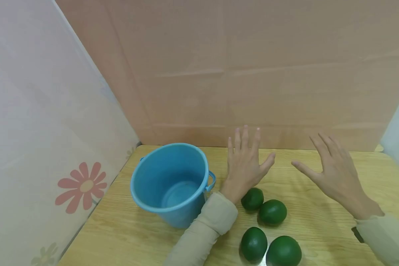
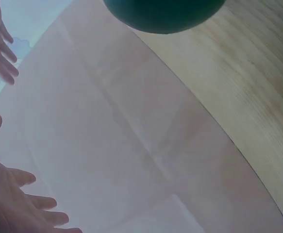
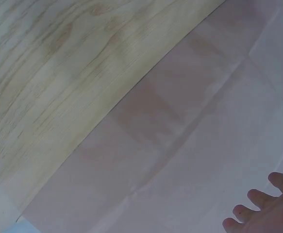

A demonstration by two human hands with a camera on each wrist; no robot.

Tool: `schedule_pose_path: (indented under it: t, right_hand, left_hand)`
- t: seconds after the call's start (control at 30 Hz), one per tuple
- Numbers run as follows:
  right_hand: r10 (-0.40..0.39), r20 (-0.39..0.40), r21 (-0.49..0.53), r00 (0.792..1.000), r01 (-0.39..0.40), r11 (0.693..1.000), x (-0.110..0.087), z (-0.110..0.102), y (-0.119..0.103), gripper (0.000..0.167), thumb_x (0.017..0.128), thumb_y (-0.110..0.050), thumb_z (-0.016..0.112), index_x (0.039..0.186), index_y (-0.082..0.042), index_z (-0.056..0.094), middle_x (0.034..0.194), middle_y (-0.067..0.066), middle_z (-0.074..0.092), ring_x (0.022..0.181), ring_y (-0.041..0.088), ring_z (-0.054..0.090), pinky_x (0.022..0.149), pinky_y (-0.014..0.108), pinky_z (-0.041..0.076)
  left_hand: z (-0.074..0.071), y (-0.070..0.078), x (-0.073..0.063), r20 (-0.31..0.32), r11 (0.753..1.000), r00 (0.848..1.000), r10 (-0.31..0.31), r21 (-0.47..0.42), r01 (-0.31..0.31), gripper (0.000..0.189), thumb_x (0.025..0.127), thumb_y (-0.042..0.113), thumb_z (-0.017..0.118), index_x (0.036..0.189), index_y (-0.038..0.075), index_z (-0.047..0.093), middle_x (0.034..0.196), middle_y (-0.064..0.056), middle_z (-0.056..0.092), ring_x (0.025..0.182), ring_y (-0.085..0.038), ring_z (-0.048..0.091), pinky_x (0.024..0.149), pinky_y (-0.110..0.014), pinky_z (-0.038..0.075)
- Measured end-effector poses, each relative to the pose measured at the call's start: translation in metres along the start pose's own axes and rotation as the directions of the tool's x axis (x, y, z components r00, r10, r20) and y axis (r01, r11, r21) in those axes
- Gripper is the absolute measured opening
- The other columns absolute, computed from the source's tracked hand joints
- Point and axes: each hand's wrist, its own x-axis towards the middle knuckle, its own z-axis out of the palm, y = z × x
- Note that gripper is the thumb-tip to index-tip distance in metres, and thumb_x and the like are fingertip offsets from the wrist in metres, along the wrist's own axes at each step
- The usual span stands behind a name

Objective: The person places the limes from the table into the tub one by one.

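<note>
Both hands hover above the table with fingers spread, holding nothing. My left hand (image 1: pixel 244 164) is just right of the blue bucket (image 1: pixel 169 210), whose inside shows nothing in it. Below that hand lie several dark green, smooth, rounded fruits, avocado-like; one fruit (image 1: pixel 252 199) is partly covered by the left wrist, another fruit (image 1: pixel 273 212) touches or nearly touches it. Nearer the front are a third fruit (image 1: pixel 254 244) and a larger-looking one (image 1: pixel 284 252), cut by the frame edge. Over the table's right part is my right hand (image 1: pixel 337 175), apart from everything.
The wooden table (image 1: pixel 319 221) meets a tan cloth backdrop (image 1: pixel 269 74) along its far edge. A pale cloth with flower prints (image 1: pixel 83 186) hangs along the left side. The bucket's small side handle (image 1: pixel 212 181) points toward the left hand.
</note>
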Motion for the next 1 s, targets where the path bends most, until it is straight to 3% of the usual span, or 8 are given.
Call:
schedule_pose_path:
  t: [0.5,1.0]
  right_hand:
    - [-0.036,-0.002,0.042,0.999,0.036,0.998,-0.012,-0.005,-0.011,0.089,0.086,-0.038,0.073,0.156,-0.007,0.028,0.159,0.028,0.026,0.149,0.051,0.015,0.119,0.068,0.007]
    - [-0.087,0.013,0.064,0.996,0.086,0.994,-0.022,-0.003,-0.032,0.089,0.082,-0.035,0.078,0.155,-0.009,0.033,0.156,0.026,0.034,0.141,0.052,0.03,0.113,0.072,0.02]
  left_hand:
    - [-0.019,0.001,-0.013,-0.051,0.997,0.998,0.044,-0.058,-0.047,0.08,0.097,0.062,0.042,0.159,0.018,0.019,0.165,-0.011,0.022,0.155,-0.03,0.017,0.123,-0.053,0.023]
    - [-0.034,0.0,-0.025,-0.096,0.997,0.993,0.074,-0.024,-0.077,0.083,0.097,0.061,0.042,0.159,0.014,0.018,0.164,-0.011,0.026,0.152,-0.03,0.025,0.122,-0.052,0.026]
